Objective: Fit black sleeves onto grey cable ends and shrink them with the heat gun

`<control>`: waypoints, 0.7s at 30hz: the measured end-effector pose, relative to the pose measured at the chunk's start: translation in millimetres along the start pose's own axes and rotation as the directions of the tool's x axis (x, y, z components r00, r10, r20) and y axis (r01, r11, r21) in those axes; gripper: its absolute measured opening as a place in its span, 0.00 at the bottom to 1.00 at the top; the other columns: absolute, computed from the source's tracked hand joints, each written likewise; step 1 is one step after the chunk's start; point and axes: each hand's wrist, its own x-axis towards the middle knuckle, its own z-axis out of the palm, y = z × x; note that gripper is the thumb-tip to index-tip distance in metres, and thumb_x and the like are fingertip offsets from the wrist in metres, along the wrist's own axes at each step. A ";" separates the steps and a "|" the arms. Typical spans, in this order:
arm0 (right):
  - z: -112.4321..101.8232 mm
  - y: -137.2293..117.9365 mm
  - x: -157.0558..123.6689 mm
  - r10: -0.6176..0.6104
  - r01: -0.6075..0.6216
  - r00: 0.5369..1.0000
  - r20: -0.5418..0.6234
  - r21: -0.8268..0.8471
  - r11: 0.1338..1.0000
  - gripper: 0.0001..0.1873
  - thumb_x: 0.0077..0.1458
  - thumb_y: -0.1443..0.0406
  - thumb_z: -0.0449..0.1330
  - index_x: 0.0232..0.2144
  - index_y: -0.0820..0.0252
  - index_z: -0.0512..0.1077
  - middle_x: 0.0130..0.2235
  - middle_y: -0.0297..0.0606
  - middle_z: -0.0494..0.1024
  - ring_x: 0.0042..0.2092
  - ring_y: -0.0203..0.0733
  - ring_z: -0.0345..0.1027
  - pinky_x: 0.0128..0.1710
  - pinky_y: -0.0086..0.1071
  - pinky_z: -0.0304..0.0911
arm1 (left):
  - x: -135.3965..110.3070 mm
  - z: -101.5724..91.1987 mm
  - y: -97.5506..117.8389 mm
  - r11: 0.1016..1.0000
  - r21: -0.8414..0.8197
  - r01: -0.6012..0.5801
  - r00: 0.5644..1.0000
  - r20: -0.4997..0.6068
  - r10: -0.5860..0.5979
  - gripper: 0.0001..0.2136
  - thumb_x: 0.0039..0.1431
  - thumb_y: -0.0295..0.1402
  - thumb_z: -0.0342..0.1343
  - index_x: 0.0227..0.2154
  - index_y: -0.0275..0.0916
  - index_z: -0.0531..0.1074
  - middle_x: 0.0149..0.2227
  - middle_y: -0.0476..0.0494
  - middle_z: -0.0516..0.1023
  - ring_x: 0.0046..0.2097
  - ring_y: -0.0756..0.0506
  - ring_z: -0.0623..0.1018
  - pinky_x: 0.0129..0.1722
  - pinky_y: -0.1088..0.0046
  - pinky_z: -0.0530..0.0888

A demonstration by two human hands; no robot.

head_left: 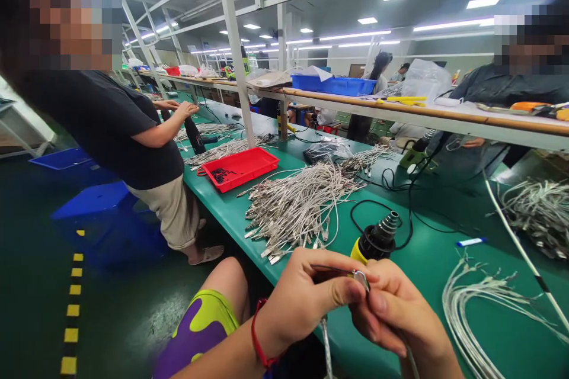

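My left hand (306, 299), with a red cord at the wrist, pinches a cable end (361, 278) between thumb and forefinger. My right hand (398, 311) closes on the same cable end from the other side, its fingertips touching those of the left. A small shiny metal part and a dark strand show between the fingers; the rest is covered. A clear-jacketed silvery cable (326, 343) hangs below my left hand. Just behind the hands stands a yellow and black heat gun (377, 237), its coiled nozzle pointing up. A large heap of white USB cables (297, 204) lies beyond.
A red tray (249, 169) holds small black pieces. Loose cables (471, 302) and a blue-white marker (471, 242) lie at right on the green table (422, 249). A shelf (400, 112) with white posts crosses above. One person (120, 124) stands at left; another is across at right.
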 end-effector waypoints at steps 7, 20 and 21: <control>32.2 -28.9 -19.5 -0.639 0.135 0.764 -0.090 -0.946 0.295 0.12 0.67 0.66 0.58 0.31 0.59 0.77 0.21 0.33 0.74 0.25 0.37 0.71 0.25 0.28 0.61 | -10.5 -41.3 -45.8 0.942 0.335 0.038 0.996 -0.087 -0.010 0.16 0.64 0.47 0.62 0.43 0.39 0.84 0.39 0.40 0.85 0.37 0.45 0.79 0.37 0.72 0.73; 28.0 -22.3 -27.7 -0.716 -0.047 0.695 -0.063 -0.998 0.042 0.10 0.67 0.69 0.58 0.31 0.59 0.74 0.21 0.30 0.68 0.21 0.35 0.62 0.23 0.34 0.56 | -89.2 -121.3 -133.1 0.556 0.831 0.039 0.854 0.261 -0.450 0.18 0.70 0.47 0.53 0.44 0.42 0.83 0.38 0.46 0.87 0.37 0.45 0.84 0.37 0.76 0.72; 27.7 -23.3 -27.6 -0.700 -0.052 0.709 -0.082 -0.997 0.065 0.12 0.67 0.70 0.57 0.29 0.58 0.73 0.21 0.30 0.68 0.22 0.35 0.62 0.23 0.33 0.56 | -91.7 -121.6 -140.0 0.535 0.844 -0.033 0.832 0.320 -0.453 0.20 0.71 0.50 0.49 0.45 0.43 0.82 0.38 0.46 0.87 0.37 0.45 0.84 0.36 0.75 0.71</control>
